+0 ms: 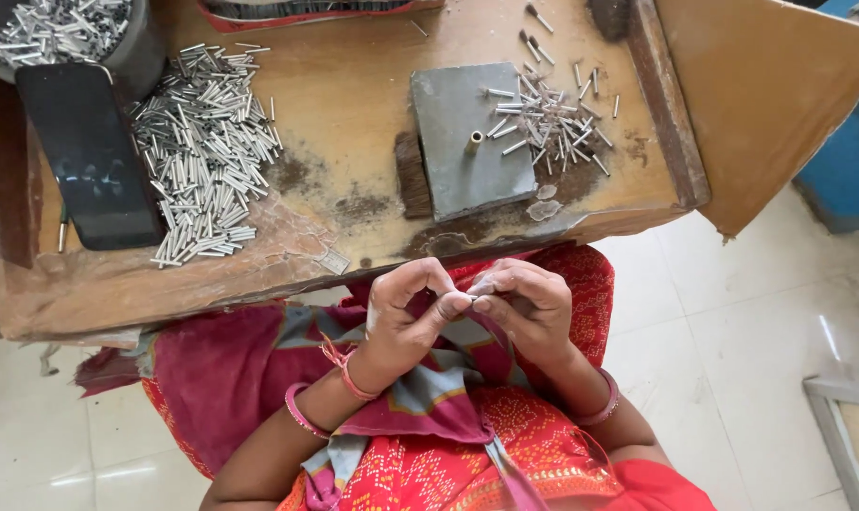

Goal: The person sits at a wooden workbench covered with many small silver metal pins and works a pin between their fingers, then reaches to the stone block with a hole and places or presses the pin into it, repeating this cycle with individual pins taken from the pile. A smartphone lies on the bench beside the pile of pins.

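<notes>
Fingertips of both hands meet at the lower middle of the frame, and we note a small silvery metal piece (469, 298) pinched between them, too small for us to tell its form. We record the left hand (406, 317) with thumb and forefinger closed on that piece, the other fingers curled in an arch above it. We record the right hand (529, 303) likewise closed on the piece from the other side, its fingers bent inward. Both hands sit over the lap, just below the near edge of the wooden workbench (354, 104), above red patterned cloth.

On the bench, we find a large heap of short metal tubes (207, 151) at the upper left, just beside a dark phone (89, 156) lying flat. A round container (136, 52) at the top left corner holds more tubes. At the upper middle we find a grey metal block (467, 180) with a short upright pin (473, 142) on it, and a smaller scatter of metal pins (552, 118) across its right edge. Pale floor tiles (732, 331) show at the right.
</notes>
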